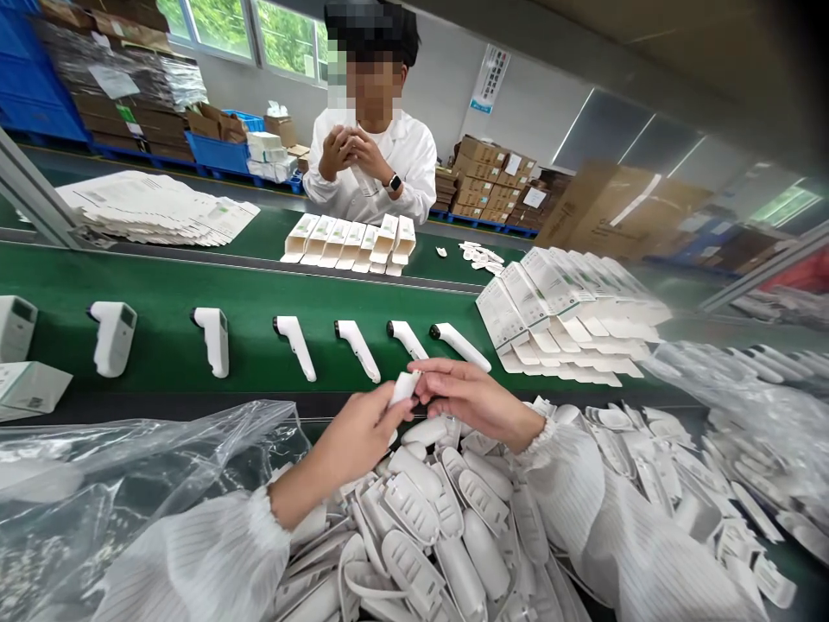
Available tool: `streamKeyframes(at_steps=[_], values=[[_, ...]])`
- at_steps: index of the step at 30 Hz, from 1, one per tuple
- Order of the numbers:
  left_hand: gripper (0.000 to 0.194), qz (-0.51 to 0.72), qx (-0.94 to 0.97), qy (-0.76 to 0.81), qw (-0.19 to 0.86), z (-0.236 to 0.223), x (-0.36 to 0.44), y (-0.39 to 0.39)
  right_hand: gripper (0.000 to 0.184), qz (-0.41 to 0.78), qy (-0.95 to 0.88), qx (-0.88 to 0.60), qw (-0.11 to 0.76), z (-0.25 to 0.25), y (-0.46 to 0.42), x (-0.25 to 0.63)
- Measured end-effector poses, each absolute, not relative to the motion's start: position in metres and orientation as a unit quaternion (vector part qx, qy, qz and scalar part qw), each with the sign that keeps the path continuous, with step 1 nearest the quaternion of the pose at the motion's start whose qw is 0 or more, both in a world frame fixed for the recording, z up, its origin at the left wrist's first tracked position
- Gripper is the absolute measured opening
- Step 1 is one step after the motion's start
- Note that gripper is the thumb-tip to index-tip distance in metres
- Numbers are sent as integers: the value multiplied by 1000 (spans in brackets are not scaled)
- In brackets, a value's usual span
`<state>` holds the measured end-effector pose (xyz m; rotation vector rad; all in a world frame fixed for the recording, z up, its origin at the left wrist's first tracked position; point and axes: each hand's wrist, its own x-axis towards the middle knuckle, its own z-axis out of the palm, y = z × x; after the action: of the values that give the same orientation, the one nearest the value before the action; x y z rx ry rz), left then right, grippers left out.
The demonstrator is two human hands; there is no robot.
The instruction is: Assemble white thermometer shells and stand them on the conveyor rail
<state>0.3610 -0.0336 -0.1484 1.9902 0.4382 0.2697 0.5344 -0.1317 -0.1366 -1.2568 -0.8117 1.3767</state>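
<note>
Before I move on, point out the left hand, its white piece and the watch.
Left hand (360,427): head view, back of hand.
White piece (404,387): head view, broad face.
Watch (395,182): head view, dark face.

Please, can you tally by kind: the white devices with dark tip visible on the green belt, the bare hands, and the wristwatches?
White dark-tipped devices on green belt: 6
Wearer's hands, left hand and right hand: 2
Other person's hands: 2
Wristwatch: 1
Total: 11

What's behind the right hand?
Two white handheld devices lie on the green belt just beyond the right hand, which hides one's lower end. Whatever else it covers can't be seen.
</note>
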Motion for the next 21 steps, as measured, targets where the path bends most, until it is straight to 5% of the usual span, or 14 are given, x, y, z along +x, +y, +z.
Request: streamKeyframes(at_steps=[3, 8, 14, 21], values=[[31, 100, 806, 203, 547, -145, 366, -27, 32, 540, -322, -529, 570, -145, -129, 530], [44, -6, 929, 248, 273, -137, 350, -25, 26, 400, -382, -606, 572, -153, -126, 564], [33, -95, 965, 205, 133, -151, 332, -40, 24, 237, -496, -780, 299, -174, -123, 620], [36, -44, 918, 267, 289, -157, 338, -25, 47, 33, -561, -821, 99, -196, -108, 617]])
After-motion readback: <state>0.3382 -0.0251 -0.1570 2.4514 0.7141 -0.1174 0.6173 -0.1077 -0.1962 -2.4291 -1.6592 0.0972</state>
